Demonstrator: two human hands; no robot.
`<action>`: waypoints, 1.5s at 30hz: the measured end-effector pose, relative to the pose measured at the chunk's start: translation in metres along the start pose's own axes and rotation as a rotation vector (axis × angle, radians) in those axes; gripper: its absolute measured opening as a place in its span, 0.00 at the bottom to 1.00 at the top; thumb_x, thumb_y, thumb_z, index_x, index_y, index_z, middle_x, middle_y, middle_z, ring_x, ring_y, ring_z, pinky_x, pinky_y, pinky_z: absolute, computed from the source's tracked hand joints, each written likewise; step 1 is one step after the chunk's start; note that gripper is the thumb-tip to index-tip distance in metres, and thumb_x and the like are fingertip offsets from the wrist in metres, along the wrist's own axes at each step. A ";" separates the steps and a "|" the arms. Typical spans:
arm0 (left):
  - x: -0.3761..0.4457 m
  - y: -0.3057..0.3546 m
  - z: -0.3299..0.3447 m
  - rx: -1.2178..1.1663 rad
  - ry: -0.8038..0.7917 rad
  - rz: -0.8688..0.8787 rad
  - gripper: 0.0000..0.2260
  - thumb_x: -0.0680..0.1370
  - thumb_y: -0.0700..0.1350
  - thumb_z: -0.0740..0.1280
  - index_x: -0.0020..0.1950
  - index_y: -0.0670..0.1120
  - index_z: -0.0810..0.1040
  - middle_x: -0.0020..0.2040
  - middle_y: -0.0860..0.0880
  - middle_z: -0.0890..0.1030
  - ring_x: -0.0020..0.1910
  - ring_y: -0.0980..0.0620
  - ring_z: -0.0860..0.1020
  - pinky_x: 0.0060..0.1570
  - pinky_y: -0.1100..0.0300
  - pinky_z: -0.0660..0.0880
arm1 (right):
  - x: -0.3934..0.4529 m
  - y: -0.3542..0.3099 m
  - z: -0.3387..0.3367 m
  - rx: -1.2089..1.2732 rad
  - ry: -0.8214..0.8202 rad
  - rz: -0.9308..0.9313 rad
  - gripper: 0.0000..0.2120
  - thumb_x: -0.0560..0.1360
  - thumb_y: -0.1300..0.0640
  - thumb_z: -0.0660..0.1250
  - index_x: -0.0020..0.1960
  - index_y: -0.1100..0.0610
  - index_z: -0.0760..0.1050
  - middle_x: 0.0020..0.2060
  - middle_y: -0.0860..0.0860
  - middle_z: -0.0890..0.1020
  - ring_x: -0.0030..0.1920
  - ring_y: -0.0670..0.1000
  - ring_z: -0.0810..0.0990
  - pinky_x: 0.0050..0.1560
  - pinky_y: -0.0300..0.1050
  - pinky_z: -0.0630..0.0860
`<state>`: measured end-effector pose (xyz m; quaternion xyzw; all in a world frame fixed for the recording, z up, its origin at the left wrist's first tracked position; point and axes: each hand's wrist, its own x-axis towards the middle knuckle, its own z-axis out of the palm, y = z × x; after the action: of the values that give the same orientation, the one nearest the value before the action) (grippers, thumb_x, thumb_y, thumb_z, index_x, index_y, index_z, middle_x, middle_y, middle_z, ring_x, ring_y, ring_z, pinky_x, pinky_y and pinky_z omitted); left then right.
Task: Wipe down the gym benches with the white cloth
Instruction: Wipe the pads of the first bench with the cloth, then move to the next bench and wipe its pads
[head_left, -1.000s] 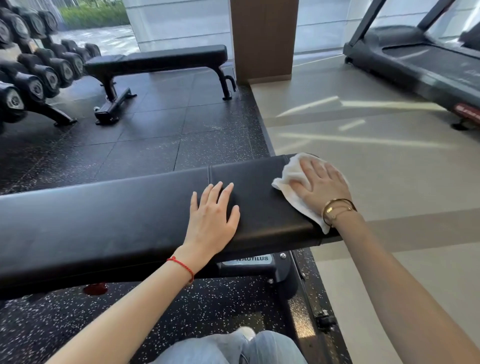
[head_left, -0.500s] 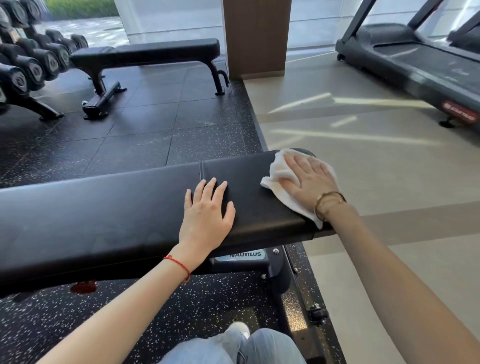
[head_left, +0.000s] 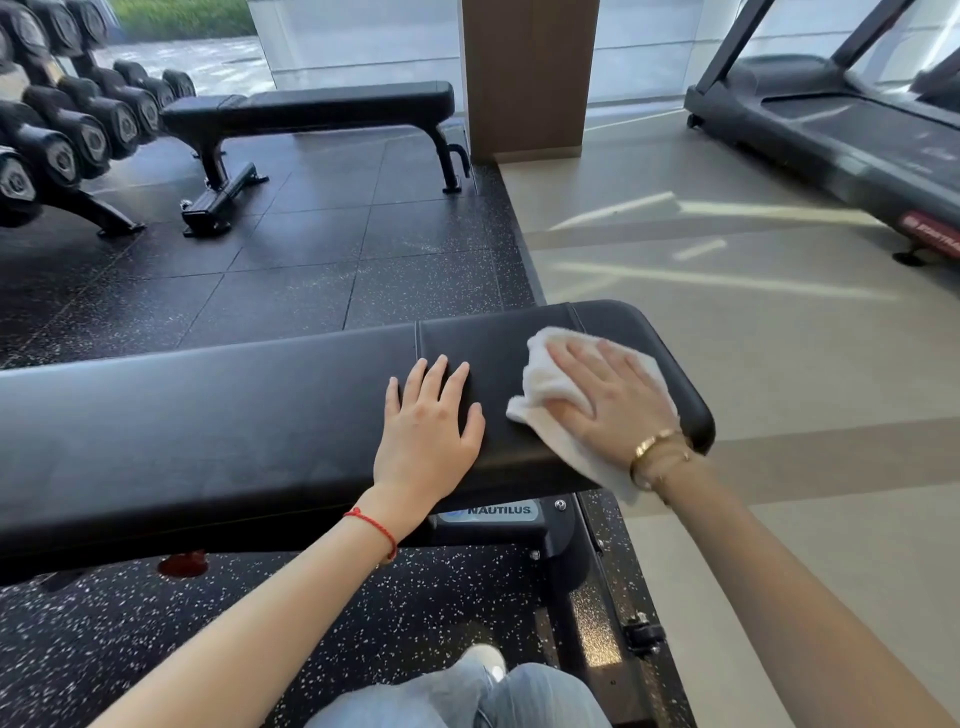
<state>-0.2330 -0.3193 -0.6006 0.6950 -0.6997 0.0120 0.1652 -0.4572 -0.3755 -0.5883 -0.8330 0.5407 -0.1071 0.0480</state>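
Note:
A long black padded bench runs across the view in front of me. My right hand lies flat on the white cloth, pressing it onto the bench's right end; part of the cloth hangs over the near edge. My left hand rests palm down on the pad just left of the cloth, fingers spread, holding nothing. A second black bench stands farther back on the rubber floor.
A rack of black dumbbells fills the far left. A brown pillar stands behind the far bench. A treadmill sits at the right on the beige floor. My knee in jeans shows at the bottom.
My right hand has slid the cloth leftward along the pad, away from the bench's right end. My left hand stays planted. The view has shifted slightly.

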 end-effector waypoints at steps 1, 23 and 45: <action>0.000 0.000 0.000 -0.002 0.000 0.000 0.32 0.77 0.59 0.42 0.77 0.49 0.63 0.77 0.46 0.64 0.78 0.45 0.58 0.76 0.42 0.53 | 0.015 0.002 0.001 0.004 -0.010 0.029 0.38 0.70 0.31 0.39 0.79 0.41 0.47 0.79 0.44 0.54 0.78 0.53 0.51 0.77 0.51 0.45; 0.081 -0.015 -0.167 -0.167 -0.058 0.035 0.11 0.77 0.46 0.64 0.58 0.47 0.80 0.54 0.52 0.82 0.56 0.51 0.79 0.60 0.55 0.73 | 0.032 -0.013 -0.137 0.451 0.000 0.089 0.23 0.75 0.60 0.67 0.69 0.54 0.72 0.58 0.53 0.81 0.54 0.51 0.78 0.57 0.29 0.63; 0.198 0.103 -0.478 -0.284 -0.162 -0.095 0.12 0.78 0.42 0.67 0.61 0.48 0.79 0.56 0.53 0.81 0.55 0.51 0.79 0.60 0.54 0.71 | 0.087 -0.012 -0.529 0.522 0.063 0.321 0.19 0.75 0.47 0.61 0.62 0.52 0.77 0.51 0.49 0.82 0.46 0.46 0.77 0.45 0.26 0.65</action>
<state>-0.2269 -0.3899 -0.0780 0.6956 -0.6717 -0.1508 0.2052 -0.5342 -0.4303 -0.0606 -0.6927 0.6209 -0.2591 0.2598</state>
